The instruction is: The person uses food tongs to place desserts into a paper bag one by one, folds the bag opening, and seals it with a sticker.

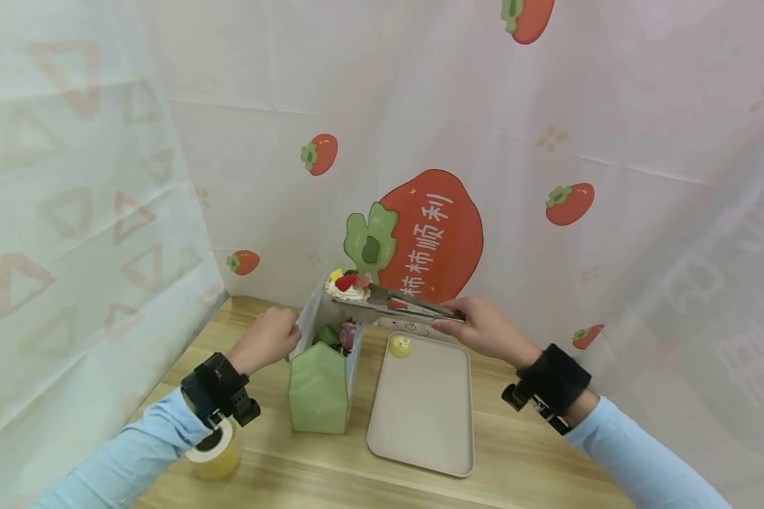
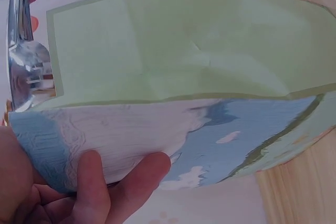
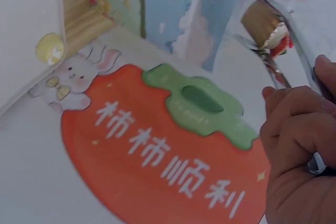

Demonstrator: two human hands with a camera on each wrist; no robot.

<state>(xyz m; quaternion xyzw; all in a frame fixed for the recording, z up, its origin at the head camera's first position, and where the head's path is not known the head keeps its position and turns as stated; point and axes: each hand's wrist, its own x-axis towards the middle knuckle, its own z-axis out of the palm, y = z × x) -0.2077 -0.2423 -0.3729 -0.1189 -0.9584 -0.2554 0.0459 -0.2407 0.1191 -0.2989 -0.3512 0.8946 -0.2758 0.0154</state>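
Observation:
My left hand (image 1: pixel 266 341) holds the upper left edge of a tall paper bag (image 1: pixel 318 392), green at the front. In the left wrist view its fingers (image 2: pixel 139 174) lie against the bag's printed blue and white side. My right hand (image 1: pixel 487 331) grips metal tongs (image 1: pixel 420 307). Between the tongs' ends, above the bag's far part, is a small toy-like cake (image 1: pixel 349 288) with white cream and red and yellow fruit pieces. The right wrist view shows the cake's brown base (image 3: pixel 260 23). Inside the bag lie a green piece (image 1: pixel 327 336) and a pink piece (image 1: pixel 348 335).
A beige tray (image 1: pixel 423 410) lies right of the bag, with a small round yellow item (image 1: pixel 400 346) near its far left corner. A roll of clear tape (image 1: pixel 216 456) stands beneath my left forearm. Printed cloth (image 1: pixel 522 106) hangs behind the wooden table (image 1: pixel 280 474).

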